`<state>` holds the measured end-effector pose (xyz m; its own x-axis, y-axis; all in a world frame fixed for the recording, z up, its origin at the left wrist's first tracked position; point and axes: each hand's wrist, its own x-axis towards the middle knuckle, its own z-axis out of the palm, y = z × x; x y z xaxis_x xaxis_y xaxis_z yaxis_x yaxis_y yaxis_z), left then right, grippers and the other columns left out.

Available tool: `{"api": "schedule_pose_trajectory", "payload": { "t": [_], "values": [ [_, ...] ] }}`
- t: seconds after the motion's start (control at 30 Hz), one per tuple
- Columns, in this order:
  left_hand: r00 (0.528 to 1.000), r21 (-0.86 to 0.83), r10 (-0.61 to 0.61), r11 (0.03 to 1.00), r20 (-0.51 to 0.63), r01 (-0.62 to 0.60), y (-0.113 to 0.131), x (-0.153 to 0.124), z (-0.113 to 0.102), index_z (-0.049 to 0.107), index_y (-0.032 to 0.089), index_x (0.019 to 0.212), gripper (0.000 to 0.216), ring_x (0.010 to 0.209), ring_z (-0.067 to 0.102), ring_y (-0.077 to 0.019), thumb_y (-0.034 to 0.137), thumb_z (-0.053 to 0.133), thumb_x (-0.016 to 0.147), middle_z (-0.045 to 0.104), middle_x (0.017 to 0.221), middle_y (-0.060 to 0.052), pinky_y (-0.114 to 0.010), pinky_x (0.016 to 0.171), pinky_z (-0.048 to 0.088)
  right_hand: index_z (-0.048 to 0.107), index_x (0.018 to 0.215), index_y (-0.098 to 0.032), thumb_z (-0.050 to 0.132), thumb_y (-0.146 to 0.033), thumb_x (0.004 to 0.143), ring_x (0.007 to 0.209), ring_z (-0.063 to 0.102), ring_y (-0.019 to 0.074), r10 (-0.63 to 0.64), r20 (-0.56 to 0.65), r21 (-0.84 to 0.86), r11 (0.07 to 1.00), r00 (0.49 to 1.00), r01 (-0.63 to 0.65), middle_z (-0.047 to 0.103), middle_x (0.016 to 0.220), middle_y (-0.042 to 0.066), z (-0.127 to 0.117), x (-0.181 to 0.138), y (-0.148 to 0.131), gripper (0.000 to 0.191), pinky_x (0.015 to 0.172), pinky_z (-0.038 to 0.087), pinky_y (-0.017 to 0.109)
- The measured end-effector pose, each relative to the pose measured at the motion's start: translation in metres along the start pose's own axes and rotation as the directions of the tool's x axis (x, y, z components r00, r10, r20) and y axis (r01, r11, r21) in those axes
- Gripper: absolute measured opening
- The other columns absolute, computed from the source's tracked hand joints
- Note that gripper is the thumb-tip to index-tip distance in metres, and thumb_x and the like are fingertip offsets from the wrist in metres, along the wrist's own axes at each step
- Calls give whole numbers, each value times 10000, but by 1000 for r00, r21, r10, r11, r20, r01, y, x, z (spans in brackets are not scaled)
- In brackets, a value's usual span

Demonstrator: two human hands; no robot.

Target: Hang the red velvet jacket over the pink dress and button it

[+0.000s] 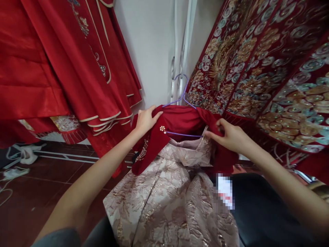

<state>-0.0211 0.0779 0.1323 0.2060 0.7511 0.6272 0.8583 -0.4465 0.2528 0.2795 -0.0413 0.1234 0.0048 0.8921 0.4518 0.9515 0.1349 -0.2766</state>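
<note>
A dark red jacket with a pearl flower brooch lies over the top of a pale pink-gold brocade dress. Both are on a purple wire hanger, whose hook points away from me. My left hand is closed on the jacket's left shoulder, thumb on top. On the other side my right hand pinches the jacket's right shoulder, its thumb by the dress's thin strap. Some of its fingertips are hidden by the cloth.
Bright red garments with pale piping hang at the left. Heavily embroidered red garments hang at the right. Between them stands a white cabinet. A black surface lies lower right. White rails run above the reddish tiled floor.
</note>
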Motion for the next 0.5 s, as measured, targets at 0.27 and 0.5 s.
{"api": "schedule_pose_trajectory", "payload": {
  "t": [0.27,0.5],
  "values": [
    [999,90,9,996,32,-12,-1,0,-5,600,190,1061,446,895,652,-299,563,392,933,706,866,-96,-436,909,395,387,820,-246,460,-454,911,505,556,141,-147,-3,583,804,989,121,595,654,-18,52,7,-71,239,524,370,254],
    [993,115,66,990,103,-78,15,-14,-3,548,154,1098,528,896,647,-311,597,307,942,689,884,-131,-441,880,410,458,837,-223,388,-416,956,614,595,135,-524,203,748,628,827,214,656,717,2,81,-17,-141,237,608,406,268]
  ]
}}
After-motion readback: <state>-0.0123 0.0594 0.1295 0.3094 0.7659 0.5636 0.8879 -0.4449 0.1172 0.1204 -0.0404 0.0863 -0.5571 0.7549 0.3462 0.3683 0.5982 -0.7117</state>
